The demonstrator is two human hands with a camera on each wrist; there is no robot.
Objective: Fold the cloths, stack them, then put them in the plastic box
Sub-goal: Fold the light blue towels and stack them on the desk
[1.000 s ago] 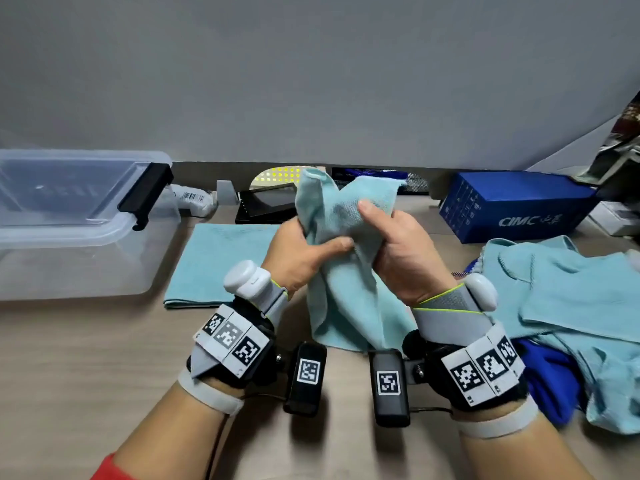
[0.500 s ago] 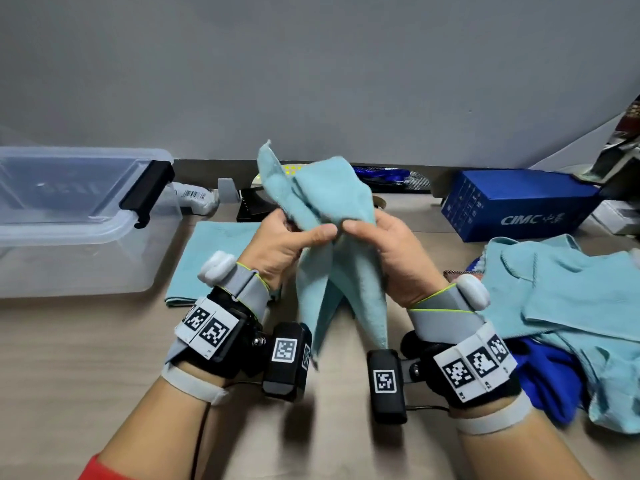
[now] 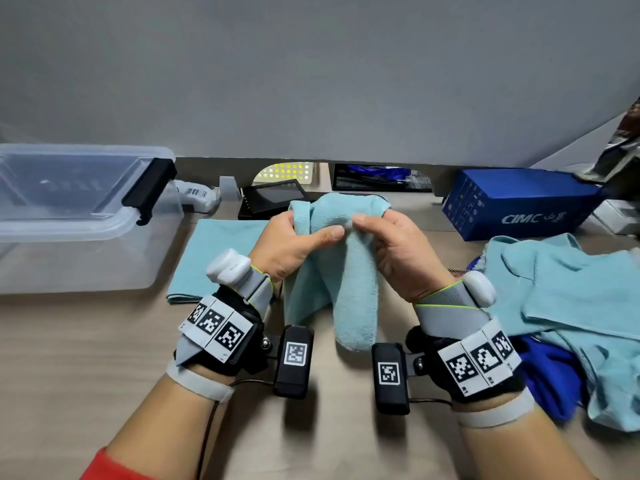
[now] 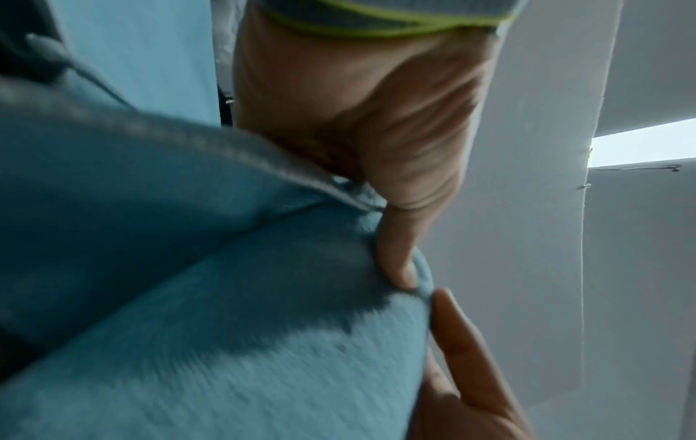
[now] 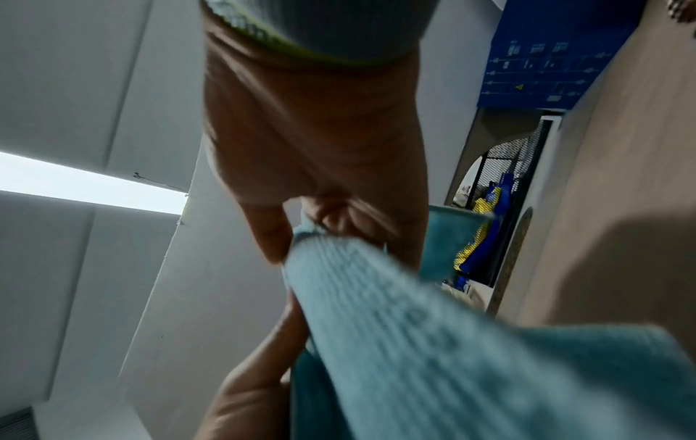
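A crumpled light blue cloth [image 3: 346,282] hangs above the table between my hands, its lower end close to the tabletop. My left hand [image 3: 311,232] pinches its top edge from the left and my right hand [image 3: 372,225] pinches it from the right, thumbs nearly touching. The left wrist view shows the cloth [image 4: 226,312] bunched under my left thumb. In the right wrist view the cloth [image 5: 414,342] runs blurred from my right fingers. A folded blue cloth [image 3: 221,251] lies flat beside the clear plastic box [image 3: 86,258], which stands at the left.
A loose pile of light blue cloths [image 3: 568,289] over a dark blue one [image 3: 550,372] fills the right side. A blue carton [image 3: 519,206], a black device [image 3: 273,199] and a mesh organiser [image 3: 381,178] line the back edge by the grey wall.
Both hands have come down and together, thumbs now side by side. The cloth corner that stood up above them has dropped, and the cloth hangs bunched in two lobes.
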